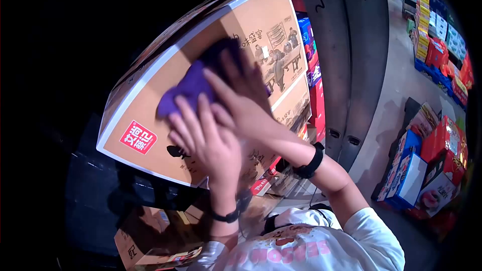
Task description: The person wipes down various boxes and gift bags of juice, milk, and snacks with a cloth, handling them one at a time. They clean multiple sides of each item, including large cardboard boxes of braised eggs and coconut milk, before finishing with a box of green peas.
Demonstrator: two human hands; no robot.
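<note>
A bunched purple cloth (189, 86) lies against the printed face of a large tan carton (175, 65) with white edges and a red label. My right hand (243, 95), smeared by motion, holds the cloth against the carton, its fingers extended over it. A darker fold of the cloth is partly hidden beneath that hand. Just below and to the left, my left hand (208, 140) has its fingers spread, with the fingertips at the cloth's lower edge. Both wrists wear black bands.
Opened brown cartons (150, 238) stand low at the left. A dark metal panel (346, 60) with handwritten numbers rises right of the large carton. Farther right, stacked red gift boxes (444, 145) and a blue-and-white box (409, 178) stand beside the floor aisle (384, 115).
</note>
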